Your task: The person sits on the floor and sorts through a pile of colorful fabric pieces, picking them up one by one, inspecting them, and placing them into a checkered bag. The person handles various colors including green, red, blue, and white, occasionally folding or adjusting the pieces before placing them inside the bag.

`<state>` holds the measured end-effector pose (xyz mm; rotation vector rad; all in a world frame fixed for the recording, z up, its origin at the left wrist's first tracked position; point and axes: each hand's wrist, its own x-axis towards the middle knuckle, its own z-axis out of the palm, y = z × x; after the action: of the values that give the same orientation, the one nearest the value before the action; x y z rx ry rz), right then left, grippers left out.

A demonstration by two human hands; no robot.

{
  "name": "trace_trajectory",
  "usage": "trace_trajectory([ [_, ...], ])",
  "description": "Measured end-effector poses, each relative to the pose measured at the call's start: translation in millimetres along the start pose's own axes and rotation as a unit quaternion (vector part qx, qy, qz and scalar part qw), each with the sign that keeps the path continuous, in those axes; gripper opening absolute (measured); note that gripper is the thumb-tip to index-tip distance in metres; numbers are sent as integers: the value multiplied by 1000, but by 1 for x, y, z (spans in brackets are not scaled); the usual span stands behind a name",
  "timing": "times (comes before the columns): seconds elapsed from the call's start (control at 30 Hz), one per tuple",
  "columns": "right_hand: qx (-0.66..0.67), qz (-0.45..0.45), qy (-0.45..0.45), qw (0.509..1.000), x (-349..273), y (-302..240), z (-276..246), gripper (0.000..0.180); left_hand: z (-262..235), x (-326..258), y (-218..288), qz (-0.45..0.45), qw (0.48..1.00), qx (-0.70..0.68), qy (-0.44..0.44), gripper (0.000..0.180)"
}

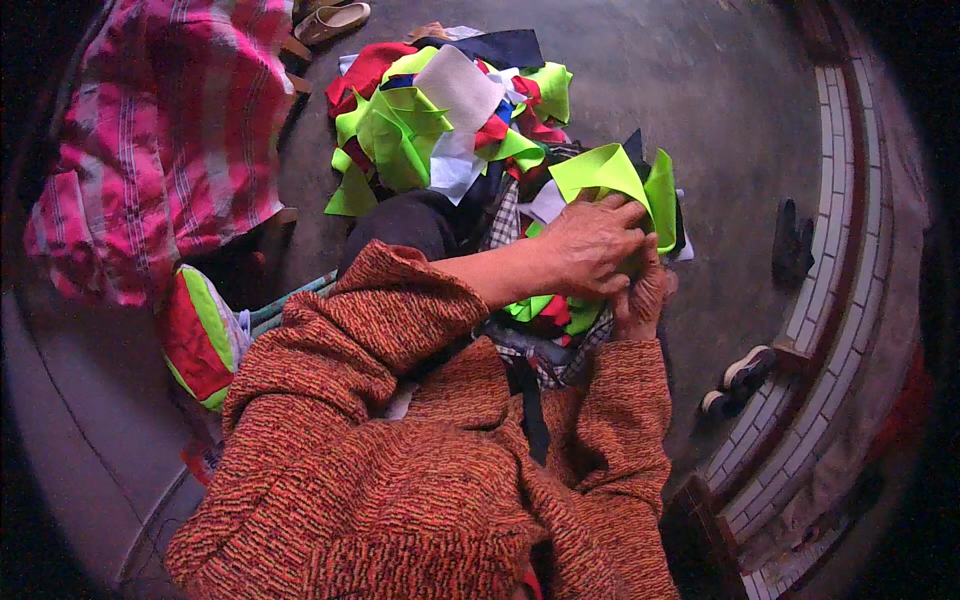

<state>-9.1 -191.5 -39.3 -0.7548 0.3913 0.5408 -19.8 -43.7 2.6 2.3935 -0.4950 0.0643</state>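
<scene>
My left hand (590,245) lies across a neon green fabric piece (610,180) on my lap, fingers curled over its lower edge. My right hand (640,295) grips the same green piece from below, partly hidden under the left hand. More green and red scraps (545,310) are tucked beneath both hands on a checked cloth. Both forearms wear rust-orange knit sleeves.
A heap of fabric scraps (440,120) in green, red, white and navy lies on the concrete floor ahead. A large pink plaid bag (170,140) stands at the left. A red and green sewn cushion (200,335) sits by my left side. Shoes (740,380) rest near the tiled curb at the right.
</scene>
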Motion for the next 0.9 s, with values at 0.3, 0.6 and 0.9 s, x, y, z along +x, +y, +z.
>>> trace_trajectory([
  [0.3, -106, 27, -73, 991, 18, 23, -10, 37, -5, 4, -6, -1, 976, 18, 219, 22],
  [0.6, -118, 166, -59, 977, 80, 81, 68, 36, -46, 8, 17, 4, 929, 3, 370, 23],
  [0.9, -270, 76, -82, 956, 109, 129, 80, 51, -30, 32, 9, 11, 935, -43, 352, 25],
])
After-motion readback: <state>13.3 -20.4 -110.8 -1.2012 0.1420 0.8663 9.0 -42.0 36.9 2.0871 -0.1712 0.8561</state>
